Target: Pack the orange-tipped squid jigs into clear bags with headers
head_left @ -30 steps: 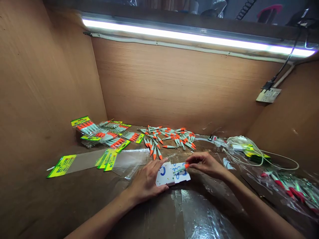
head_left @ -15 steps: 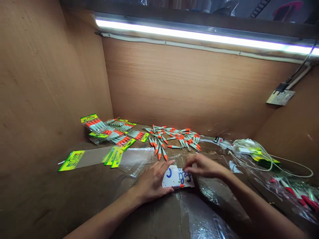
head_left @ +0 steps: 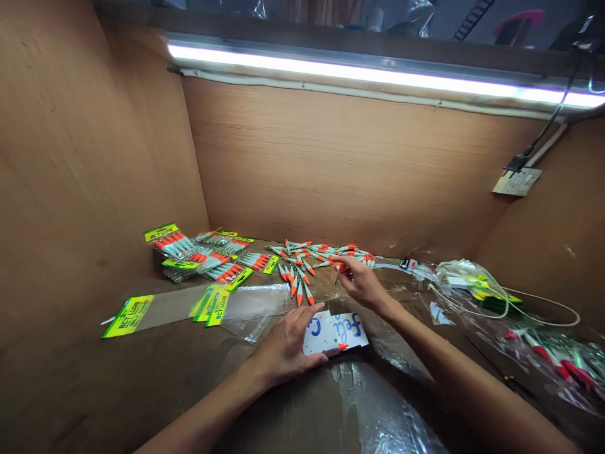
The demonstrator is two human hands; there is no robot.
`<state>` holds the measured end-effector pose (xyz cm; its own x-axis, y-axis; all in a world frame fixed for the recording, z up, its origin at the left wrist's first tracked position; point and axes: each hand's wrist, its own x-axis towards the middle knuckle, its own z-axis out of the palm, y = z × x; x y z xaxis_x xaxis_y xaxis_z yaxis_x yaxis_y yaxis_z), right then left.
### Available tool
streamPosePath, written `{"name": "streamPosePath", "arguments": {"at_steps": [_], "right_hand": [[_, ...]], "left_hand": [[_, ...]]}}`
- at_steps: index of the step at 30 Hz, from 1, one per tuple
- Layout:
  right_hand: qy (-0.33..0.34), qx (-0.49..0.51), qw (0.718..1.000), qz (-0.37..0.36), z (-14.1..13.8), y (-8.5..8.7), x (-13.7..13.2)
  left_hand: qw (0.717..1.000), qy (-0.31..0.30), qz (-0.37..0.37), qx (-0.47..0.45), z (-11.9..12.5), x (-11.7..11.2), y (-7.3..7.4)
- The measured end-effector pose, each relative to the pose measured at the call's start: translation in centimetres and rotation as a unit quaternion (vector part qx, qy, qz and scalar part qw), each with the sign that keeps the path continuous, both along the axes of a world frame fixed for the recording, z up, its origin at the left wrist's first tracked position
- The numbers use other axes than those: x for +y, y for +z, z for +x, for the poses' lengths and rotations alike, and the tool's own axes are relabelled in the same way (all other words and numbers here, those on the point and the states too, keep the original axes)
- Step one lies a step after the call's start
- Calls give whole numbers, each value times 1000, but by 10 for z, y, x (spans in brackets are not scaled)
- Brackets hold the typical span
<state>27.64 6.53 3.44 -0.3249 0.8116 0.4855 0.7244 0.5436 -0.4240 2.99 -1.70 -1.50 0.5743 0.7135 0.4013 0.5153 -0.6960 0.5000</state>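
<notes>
My left hand [head_left: 283, 343] rests on the left edge of a small white card [head_left: 338, 332] with blue writing, fingers curled round its edge, holding it down on the bench. An orange tip of a lure shows at the card's front edge. My right hand [head_left: 359, 282] has reached forward to the pile of loose orange-and-white lures [head_left: 321, 255] at the back of the bench. Its fingers are bent at the pile's near right edge, touching lures; whether it grips one is unclear.
Filled lure packets with yellow-green headers [head_left: 203, 255] lie at the back left. Flat clear sleeves with yellow labels [head_left: 189, 306] lie left of the card. Plastic bags, a white cable [head_left: 510, 302] and more lures sit at the right. Wooden walls close in three sides.
My right hand left the card, where it had set a lure, and moved forward to the loose lure pile. My left hand stayed on the card.
</notes>
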Motion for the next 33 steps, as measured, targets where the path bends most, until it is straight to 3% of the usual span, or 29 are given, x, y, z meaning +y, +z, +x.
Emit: {"name": "streamPosePath", "arguments": {"at_steps": [3,6,8,10,14,18,22,24,27,33], "right_hand": [[43,118,984,-123,39,-1,-33],[89,97,956,-262,58,-16,-64],[86,30,964,-248,53,-29,-78],[68,-45,980,-180,39,-39,-84],[95,-125,983,-97,11,-43,-81],[175,-153,967,-107,10,-33,-75],[259,-110,937,-206,20,-15,-59],[205,-73,947,-238,16,-7,-43],[35,-56,977,-200,-11,-6,-12],[-18,-89,973,-210,-73,-28,28]], "left_hand": [[1000,17,-9,1,-1,0,2],[1000,25,-3,8,1,-1,2],[1000,20,6,16,3,-2,1],[1000,16,15,22,5,-3,0],[999,20,20,36,6,-5,2],[999,17,16,41,3,-4,3],[999,11,-1,42,2,-5,2],[999,12,-12,46,1,-5,2],[997,20,-12,70,-2,-5,2],[992,34,-7,119,-7,-1,4]]}}
